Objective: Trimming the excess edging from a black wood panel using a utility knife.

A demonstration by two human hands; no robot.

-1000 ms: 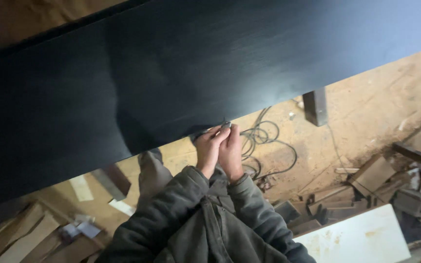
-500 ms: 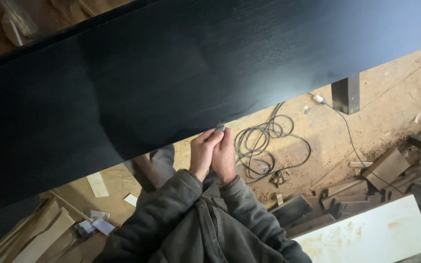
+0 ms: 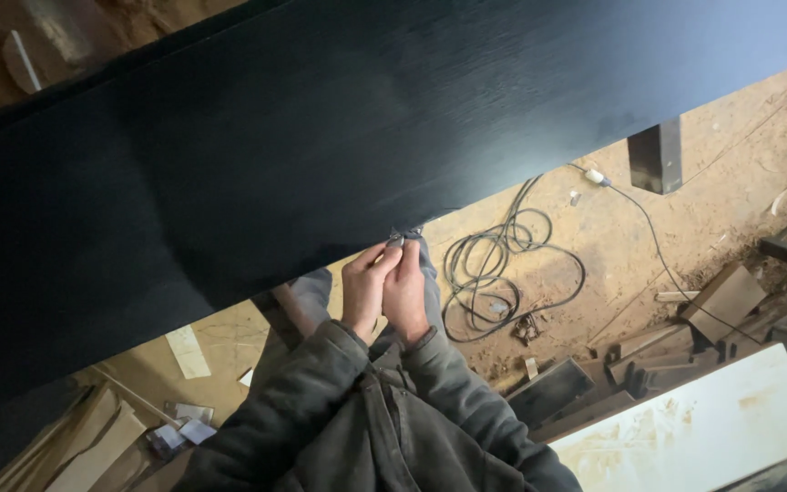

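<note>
My left hand (image 3: 363, 290) and right hand (image 3: 407, 292) pressed side by side, touching. Fingers of both curled, tips pinching small grey item (image 3: 400, 238) at near edge of black panel (image 3: 321, 146). Item too small to identify. Grip closed on it, both hands. Item sits just beyond fingertips, against panel edge. Panel spans everything past hands. Coiled cable (image 3: 503, 273) on floor right of right hand, near. Wood offcuts (image 3: 730, 301) further right, well apart. White board (image 3: 694, 424) low right, beside my right sleeve.
</note>
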